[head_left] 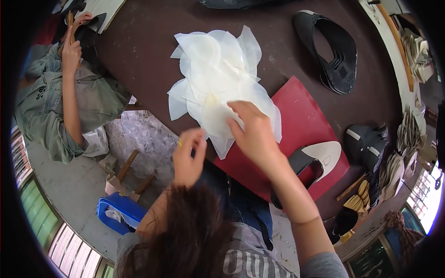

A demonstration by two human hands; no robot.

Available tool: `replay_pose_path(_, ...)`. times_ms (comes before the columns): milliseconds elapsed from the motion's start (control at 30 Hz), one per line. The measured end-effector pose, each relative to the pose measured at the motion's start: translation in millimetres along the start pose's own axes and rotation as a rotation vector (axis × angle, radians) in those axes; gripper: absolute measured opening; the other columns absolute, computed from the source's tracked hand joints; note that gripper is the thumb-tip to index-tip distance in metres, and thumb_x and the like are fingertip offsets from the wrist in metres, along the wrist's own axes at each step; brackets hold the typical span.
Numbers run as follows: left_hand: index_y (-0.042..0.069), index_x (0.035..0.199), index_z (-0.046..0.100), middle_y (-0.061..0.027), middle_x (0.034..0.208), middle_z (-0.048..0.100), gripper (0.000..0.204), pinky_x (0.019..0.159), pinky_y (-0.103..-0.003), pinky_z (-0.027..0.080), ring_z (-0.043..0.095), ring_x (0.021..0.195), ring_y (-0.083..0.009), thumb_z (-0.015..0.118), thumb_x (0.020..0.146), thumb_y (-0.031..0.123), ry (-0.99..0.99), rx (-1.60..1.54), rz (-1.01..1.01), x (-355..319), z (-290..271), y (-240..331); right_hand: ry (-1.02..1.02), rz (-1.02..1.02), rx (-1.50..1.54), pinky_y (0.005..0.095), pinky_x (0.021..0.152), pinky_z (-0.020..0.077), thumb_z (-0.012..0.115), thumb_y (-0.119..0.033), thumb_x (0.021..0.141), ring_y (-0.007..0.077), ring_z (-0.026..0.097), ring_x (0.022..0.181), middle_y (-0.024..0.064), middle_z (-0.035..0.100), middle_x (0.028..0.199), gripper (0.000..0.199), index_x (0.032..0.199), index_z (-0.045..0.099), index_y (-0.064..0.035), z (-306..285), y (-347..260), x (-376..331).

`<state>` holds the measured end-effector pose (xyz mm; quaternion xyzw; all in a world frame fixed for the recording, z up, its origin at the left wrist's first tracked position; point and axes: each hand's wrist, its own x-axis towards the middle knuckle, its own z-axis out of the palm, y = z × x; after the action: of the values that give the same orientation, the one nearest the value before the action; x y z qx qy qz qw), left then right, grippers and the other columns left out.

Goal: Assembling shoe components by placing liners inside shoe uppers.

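Note:
A heap of thin, translucent white cut pieces (218, 74) lies spread on the dark brown table (148, 41). My right hand (252, 132) rests on the near edge of the heap, fingers pinching the top piece. My left hand (189, 155) hovers just off the table's edge, left of the heap, fingers curled together and holding nothing that I can see. A red mat (301, 116) lies under the heap's right side. On the mat, by my right forearm, sits a black and white shoe upper (315, 160).
A black shoe upper (331, 51) lies at the far right of the table, and more uppers and stacked pieces (371, 143) line the right edge. Another person (69, 97) in a grey jacket sits at the left. A blue dustpan (118, 211) lies on the floor.

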<state>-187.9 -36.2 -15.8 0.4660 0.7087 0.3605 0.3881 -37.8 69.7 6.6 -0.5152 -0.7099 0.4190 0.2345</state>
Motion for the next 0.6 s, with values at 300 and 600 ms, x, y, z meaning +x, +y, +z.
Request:
replay_pose_path(300,0.006,0.119,0.056,-0.0087,0.119,0.057,0.039,0.086,-0.032,0.045,0.055,0.101,-0.0237,0.056,0.081,0.0,0.128,0.191,0.188,77.8,-15.7,-37.1,0.01,0.252,-0.461,0.0391,0.071,0.0494,0.058,0.002,0.078,0.0323,0.057,0.08,0.0189,0.057,0.088,0.016,0.094,0.056,0.0047,101.0,-27.7,34.8)
replay_pose_path(600,0.01,0.124,0.054,-0.0025,0.13,0.052,0.047,0.096,-0.035,0.038,0.047,0.113,-0.0248,0.057,0.078,0.002,0.006,0.512,0.362,83.9,-17.7,-54.0,0.134,0.225,-0.184,0.0376,0.071,0.0475,0.058,0.004,0.076,0.03,0.053,0.079,0.0178,0.054,0.087,0.019,0.095,0.056,0.0013,102.3,-8.2,38.8)
